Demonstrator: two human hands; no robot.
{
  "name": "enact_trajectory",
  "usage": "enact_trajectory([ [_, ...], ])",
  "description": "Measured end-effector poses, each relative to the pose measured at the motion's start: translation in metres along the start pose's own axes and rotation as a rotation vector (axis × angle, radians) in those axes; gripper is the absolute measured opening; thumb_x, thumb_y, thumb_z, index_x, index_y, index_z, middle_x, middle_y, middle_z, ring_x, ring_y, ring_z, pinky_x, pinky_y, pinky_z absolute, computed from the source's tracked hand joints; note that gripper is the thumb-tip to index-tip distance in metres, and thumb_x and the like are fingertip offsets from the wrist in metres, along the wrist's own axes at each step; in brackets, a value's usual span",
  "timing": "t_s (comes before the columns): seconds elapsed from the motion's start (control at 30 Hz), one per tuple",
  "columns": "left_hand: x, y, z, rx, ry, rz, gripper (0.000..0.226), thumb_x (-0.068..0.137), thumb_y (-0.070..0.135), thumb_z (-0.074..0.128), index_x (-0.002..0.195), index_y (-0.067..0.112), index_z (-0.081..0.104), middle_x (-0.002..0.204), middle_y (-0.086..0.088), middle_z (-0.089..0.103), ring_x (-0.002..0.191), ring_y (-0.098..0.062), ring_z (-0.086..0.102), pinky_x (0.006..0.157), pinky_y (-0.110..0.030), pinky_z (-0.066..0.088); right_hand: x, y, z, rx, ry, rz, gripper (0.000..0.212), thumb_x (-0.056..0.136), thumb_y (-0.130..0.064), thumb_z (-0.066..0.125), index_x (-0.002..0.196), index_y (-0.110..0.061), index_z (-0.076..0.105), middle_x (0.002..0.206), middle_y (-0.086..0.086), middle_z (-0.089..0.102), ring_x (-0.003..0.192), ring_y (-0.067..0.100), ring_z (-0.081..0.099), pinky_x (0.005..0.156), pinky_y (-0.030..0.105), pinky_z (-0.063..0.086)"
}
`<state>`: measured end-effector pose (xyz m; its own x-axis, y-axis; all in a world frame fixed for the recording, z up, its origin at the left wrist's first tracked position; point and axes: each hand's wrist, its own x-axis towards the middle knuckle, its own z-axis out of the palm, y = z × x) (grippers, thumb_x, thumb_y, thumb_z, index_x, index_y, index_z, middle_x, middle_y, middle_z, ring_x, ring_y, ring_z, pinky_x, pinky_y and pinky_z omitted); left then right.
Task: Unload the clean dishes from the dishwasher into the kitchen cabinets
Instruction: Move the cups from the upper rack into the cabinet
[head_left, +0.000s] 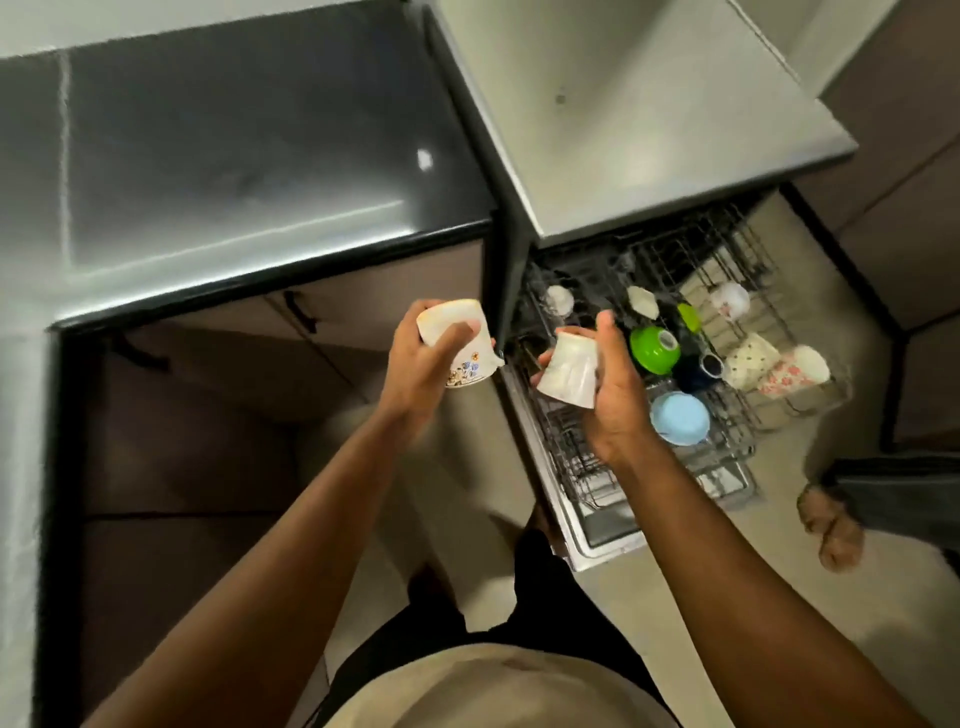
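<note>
Left hand (423, 366) grips a floral mug (460, 345), white with blue and orange flowers near its rim, tipped on its side. Its fingers (451, 339) are curled round the body, the thumb across the front. The mug is in the air, in front of the edge of the black desk (234, 156) and above the cabinet doors (249, 322) under it, just left of the dishwasher. Right hand (618, 397) holds a plain white mug (569, 374), tilted with its mouth down toward the person. Its fingers (605, 325) are wrapped round it, thumb on top and fingertips showing at the far left side. This mug is above the left front part of the pulled-out dishwasher rack (582, 457), clear of the wires. The two mugs are near each other, not touching. Still in the rack are a green bowl (655, 349), a light blue bowl (679, 418), a dark blue cup (704, 369), a dotted mug (750, 361) and a pink-flowered mug (789, 371), plus a few small white cups further back, too blurred to detail. Another person's bare foot (831, 525) is on the floor right of the open dishwasher door (610, 535).
</note>
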<state>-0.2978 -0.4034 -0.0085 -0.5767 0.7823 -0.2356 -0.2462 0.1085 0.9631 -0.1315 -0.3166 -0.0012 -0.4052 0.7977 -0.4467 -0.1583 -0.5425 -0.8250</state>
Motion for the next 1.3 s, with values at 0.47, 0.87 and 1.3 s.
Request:
enact_trajectory([
  [0.47,-0.059,0.123,-0.145,-0.272,0.223,0.08,0.049,0.089,0.055,0.045,0.091,0.011,0.064,0.088,-0.027,0.065,0.075,-0.039,0.065,0.072,-0.046,0.053,-0.037,-0.022,0.184,-0.119,-0.419,-0.065,0.052,0.097,-0.05,0.042,0.106,-0.001,0.058,0.076,0.017,0.066,0.064,0.034,0.063,0.065,0.038,0.053],
  [0.87,0.01,0.248,-0.164,-0.147,0.344,0.35,0.043,0.093,0.051,0.043,0.09,0.014,0.066,0.09,-0.023,0.065,0.08,-0.038,0.063,0.073,-0.045,0.05,0.003,-0.119,0.299,-0.154,-0.486,-0.26,0.048,0.099,-0.049,0.039,0.098,-0.008,0.064,0.081,0.015,0.068,0.07,0.03,0.066,0.068,0.039,0.055],
  [1.3,0.114,0.385,-0.153,0.155,0.306,0.73,0.041,0.063,0.05,0.056,0.089,0.018,0.062,0.072,0.009,0.063,0.072,-0.012,0.062,0.06,-0.031,0.05,0.089,-0.254,0.38,-0.078,-0.579,-0.446,0.05,0.095,-0.05,0.046,0.109,-0.006,0.064,0.084,0.014,0.069,0.082,0.035,0.065,0.063,0.036,0.056],
])
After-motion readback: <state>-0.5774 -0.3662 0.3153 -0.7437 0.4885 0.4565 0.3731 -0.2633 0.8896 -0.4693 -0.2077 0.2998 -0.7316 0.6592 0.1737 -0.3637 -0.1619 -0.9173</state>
